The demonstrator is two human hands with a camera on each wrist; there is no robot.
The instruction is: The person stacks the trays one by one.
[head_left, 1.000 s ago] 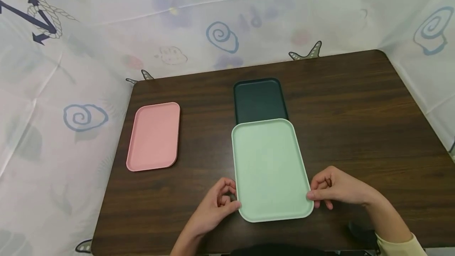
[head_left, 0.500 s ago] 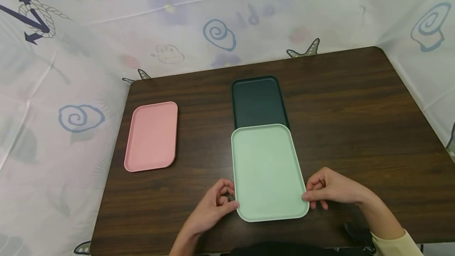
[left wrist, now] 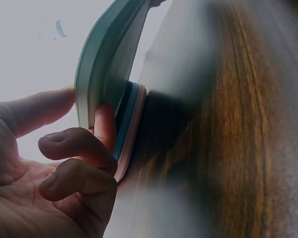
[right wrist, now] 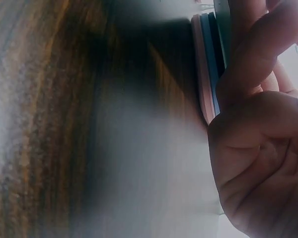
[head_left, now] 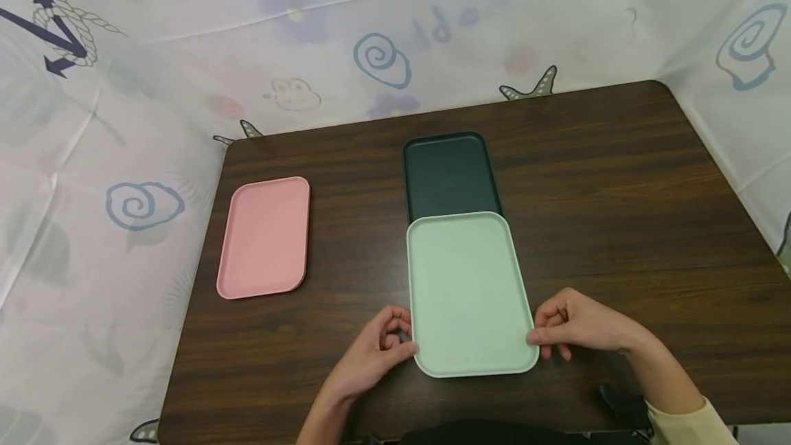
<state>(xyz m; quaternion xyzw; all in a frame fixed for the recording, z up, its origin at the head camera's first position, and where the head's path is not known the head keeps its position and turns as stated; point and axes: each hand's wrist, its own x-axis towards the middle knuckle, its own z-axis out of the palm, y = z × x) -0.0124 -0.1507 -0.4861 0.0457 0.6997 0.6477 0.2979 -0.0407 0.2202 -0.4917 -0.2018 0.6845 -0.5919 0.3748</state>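
While the curled left hand (head_left: pixel 373 351) pinches the light green tray (head_left: pixel 471 294), the curled right hand (head_left: pixel 577 325) pinches its opposite edge

No legible text — no labels, no numbers, no signs

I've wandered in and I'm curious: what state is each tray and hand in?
Light green tray: face up, held off the table
Dark green tray: face up, partly hidden by the light green tray
Blue tray: under the dark green tray, only its edge showing
Lower pink tray: under the blue tray
Separate pink tray: face up on the table
Left hand: pinching the light green tray's edge
Right hand: pinching its opposite edge
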